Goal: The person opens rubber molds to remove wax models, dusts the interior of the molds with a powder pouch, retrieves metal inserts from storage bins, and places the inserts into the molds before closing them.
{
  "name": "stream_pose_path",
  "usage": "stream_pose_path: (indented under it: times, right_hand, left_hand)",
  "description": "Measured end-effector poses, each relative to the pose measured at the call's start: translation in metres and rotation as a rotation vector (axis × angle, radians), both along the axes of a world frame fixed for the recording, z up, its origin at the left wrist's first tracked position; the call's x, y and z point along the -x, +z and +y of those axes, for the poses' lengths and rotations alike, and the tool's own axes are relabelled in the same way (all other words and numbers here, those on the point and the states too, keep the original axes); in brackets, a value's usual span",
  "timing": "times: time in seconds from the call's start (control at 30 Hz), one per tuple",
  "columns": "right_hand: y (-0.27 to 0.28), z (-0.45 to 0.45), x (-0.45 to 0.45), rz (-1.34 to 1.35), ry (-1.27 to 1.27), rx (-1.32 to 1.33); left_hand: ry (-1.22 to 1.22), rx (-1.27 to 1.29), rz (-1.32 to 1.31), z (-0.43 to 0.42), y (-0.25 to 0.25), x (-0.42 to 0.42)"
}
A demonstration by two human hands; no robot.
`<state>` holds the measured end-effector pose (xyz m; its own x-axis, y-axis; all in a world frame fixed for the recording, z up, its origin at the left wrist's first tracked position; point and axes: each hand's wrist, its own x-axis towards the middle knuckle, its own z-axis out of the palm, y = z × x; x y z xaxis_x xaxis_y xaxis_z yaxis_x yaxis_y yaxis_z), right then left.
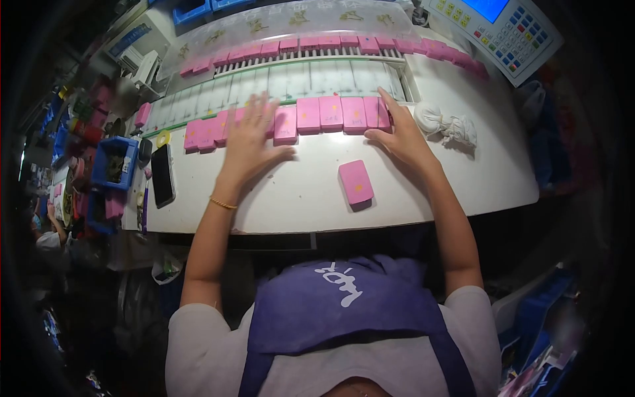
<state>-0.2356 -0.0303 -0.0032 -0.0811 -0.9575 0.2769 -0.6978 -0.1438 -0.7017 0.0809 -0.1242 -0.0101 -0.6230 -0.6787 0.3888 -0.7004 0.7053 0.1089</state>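
Observation:
Pink boxes (331,113) stand side by side in a row on the white table (291,198). My left hand (251,139), fingers spread and a little smeared by motion, lies over the left half of this row and hides part of it. At the right end, my right hand (405,132) is against the last pink box (377,113), with thumb and fingers apart. A single pink box (356,182) lies nearer to me, apart from the row and touched by neither hand.
Behind the row runs a white slotted panel (284,83), with more pink boxes (291,45) beyond it. A bundle of white cord (450,126) lies at right. On the left are a phone (163,175) and a blue bin (114,162). A keypad console (506,33) stands at upper right.

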Motion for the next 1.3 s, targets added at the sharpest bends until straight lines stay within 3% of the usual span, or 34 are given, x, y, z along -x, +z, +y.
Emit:
stream_pose_path:
  times: [0.07,0.13,0.2,0.27,0.37,0.47,0.53,0.6,0.63,0.77,0.9,1.0,1.03,1.13,1.17,1.3]
  right_hand:
    - [0.009,0.019,-0.004,-0.012,-0.012,0.029]
    - [0.012,0.047,-0.007,0.018,0.089,-0.159]
    - [0.016,0.075,-0.033,0.077,0.274,-0.009]
    - [0.010,0.084,-0.054,0.302,0.293,0.046]
    - [-0.002,0.085,-0.070,0.195,0.182,0.038]
    - [0.007,0.090,-0.063,-0.350,0.091,-0.055]
    - [0.010,0.092,-0.063,-0.351,0.151,0.161]
    - [0.014,0.096,-0.070,-0.458,0.261,0.231]
    - [0.014,0.098,-0.072,-0.413,0.308,0.283]
    - [-0.004,0.101,-0.084,-1.070,0.299,0.259]
    - [-0.010,0.098,-0.081,-1.048,0.316,0.272]
    - [-0.002,0.096,-0.072,-1.087,0.317,0.144]
    - [-0.002,0.097,-0.071,-1.028,0.265,0.124]
    - [0.010,0.099,-0.085,-0.671,0.143,0.074]
    - [-0.003,0.094,-0.090,-0.668,0.079,0.101]
    - [-0.011,0.090,-0.090,-0.755,-0.002,0.097]
  left_hand:
    - [-0.032,-0.009,-0.020,-0.006,-0.008,0.020]
    - [-0.022,-0.012,-0.053,-0.015,-0.010,0.036]
    - [0.026,-0.013,-0.115,-0.019,-0.012,0.038]
    - [0.021,0.041,-0.071,-0.016,-0.014,0.040]
    - [0.009,-0.078,0.146,0.008,-0.008,0.038]
    - [0.140,-0.990,0.606,0.043,0.003,0.028]
    - [-0.120,-1.473,0.966,0.079,-0.004,0.034]
    - [-0.314,-1.640,1.134,0.116,-0.003,0.059]
    - [-0.299,-1.747,1.263,0.128,0.003,0.065]
    - [-0.288,-1.641,1.516,0.139,0.004,0.088]
    - [-0.348,-1.419,1.593,0.137,0.015,0.097]
    - [-0.233,-1.155,1.289,0.136,0.017,0.097]
    - [-0.261,-0.926,1.234,0.134,0.012,0.102]
    - [-0.188,-0.383,0.721,0.132,0.012,0.094]
    - [-0.214,-0.260,0.783,0.130,0.012,0.097]
    - [-0.245,-0.225,0.795,0.131,0.007,0.099]
